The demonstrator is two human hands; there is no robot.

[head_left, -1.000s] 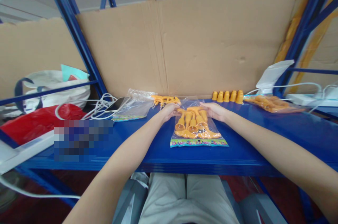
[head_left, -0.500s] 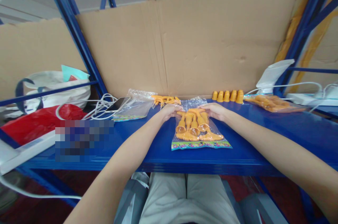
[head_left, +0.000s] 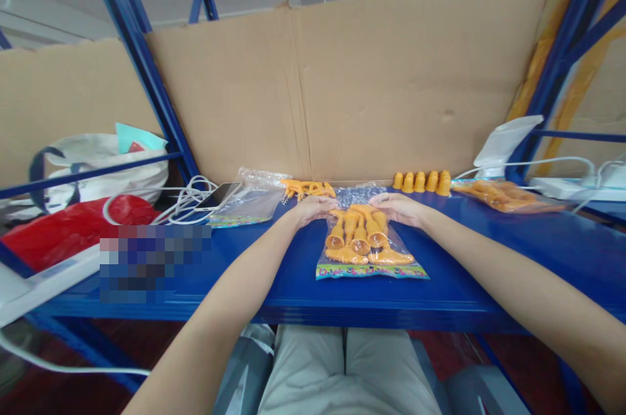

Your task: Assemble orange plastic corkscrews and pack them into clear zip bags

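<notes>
A clear plastic bag (head_left: 372, 270) with a colourful printed strip along its near edge lies on the blue table in front of me. Inside are several orange plastic pieces (head_left: 360, 232), some cup-ended, others curved. My left hand (head_left: 317, 207) is closed at the bag's far left edge, the fingers pinching the film. At the far right edge, my right hand (head_left: 397, 207) pinches the film too, its fingertips over the top of the orange pieces. The bag's far end (head_left: 362, 193) spreads out behind both hands as crinkled clear film.
Orange pieces with small chains (head_left: 308, 188) lie behind my left hand, beside flat plastic bags (head_left: 249, 205) and a phone (head_left: 218, 196). Several orange cups (head_left: 423, 182) stand in a row at the back right. Near them lies another filled bag (head_left: 506, 196). White cables (head_left: 188, 196) are at left.
The far end of the bag lies flatter and spreads wider behind my hands. My hands have barely moved; the camera view has tilted slightly.
</notes>
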